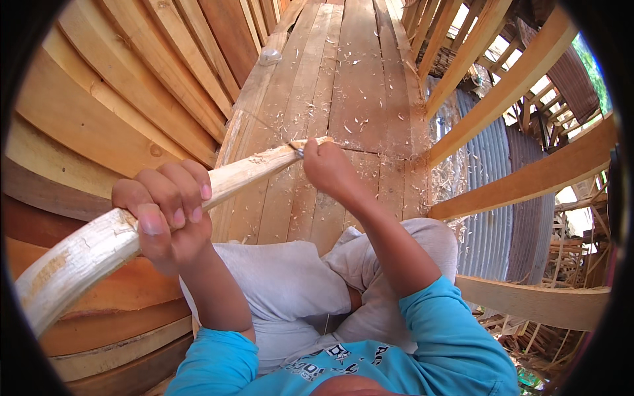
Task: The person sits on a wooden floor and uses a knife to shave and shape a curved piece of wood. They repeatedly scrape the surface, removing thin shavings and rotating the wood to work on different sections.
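Gripping the pale wooden pole (pixel 165 204) near mid-length, the left hand (pixel 165 211) steadies it over the plank floor (pixel 343 86); the right hand (pixel 327 165) clenches a small blade (pixel 299 152) at its tip, where shavings (pixel 360 129) scatter.

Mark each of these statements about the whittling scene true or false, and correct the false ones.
1. The left hand grips the pale wooden stick. True.
2. The right hand rests empty on the lap. False: it works a small blade at the stick's far end.
3. Wood shavings lie on the plank floor. True.
4. The sleeves are red. False: they are blue.
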A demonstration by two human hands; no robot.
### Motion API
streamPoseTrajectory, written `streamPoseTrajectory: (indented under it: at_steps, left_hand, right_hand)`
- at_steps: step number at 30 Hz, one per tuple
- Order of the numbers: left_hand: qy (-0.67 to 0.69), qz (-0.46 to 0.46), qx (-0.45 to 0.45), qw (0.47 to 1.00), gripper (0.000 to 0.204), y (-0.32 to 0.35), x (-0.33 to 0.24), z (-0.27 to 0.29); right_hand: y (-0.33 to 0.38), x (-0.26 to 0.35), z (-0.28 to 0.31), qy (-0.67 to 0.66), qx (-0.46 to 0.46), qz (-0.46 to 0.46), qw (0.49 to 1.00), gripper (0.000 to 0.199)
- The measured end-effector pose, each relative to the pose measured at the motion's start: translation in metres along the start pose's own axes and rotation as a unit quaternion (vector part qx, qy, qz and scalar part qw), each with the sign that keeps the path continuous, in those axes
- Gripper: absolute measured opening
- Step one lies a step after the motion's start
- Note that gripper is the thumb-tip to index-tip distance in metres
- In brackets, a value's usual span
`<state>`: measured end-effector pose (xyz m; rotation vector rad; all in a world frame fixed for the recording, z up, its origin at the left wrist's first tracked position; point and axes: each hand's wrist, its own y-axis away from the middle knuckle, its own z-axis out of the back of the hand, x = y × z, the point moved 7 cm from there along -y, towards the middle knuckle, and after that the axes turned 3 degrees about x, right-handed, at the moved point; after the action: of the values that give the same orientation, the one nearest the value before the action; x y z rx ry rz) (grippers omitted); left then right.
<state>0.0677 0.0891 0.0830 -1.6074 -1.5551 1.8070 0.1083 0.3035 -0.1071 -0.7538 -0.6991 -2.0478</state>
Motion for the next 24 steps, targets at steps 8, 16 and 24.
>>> streamPoseTrajectory:
  at_steps: [8, 16, 24]
  left_hand:
    - [-0.030, 0.033, -0.234, 0.971, 0.023, 0.003, 0.009, 0.036]
    - [-0.003, 0.016, -0.151, 0.988, 0.014, -0.001, 0.011, 0.017]
    - [-0.015, 0.017, -0.194, 0.981, 0.013, 0.005, 0.007, 0.027]
  right_hand:
    - [0.004, -0.007, -0.008, -0.112, -0.027, -0.029, 0.993, 0.057]
    - [-0.002, -0.008, 0.001, -0.106, -0.071, 0.006, 0.992, 0.056]
    - [0.024, 0.027, 0.004, -0.101, -0.047, 0.003, 0.994, 0.054]
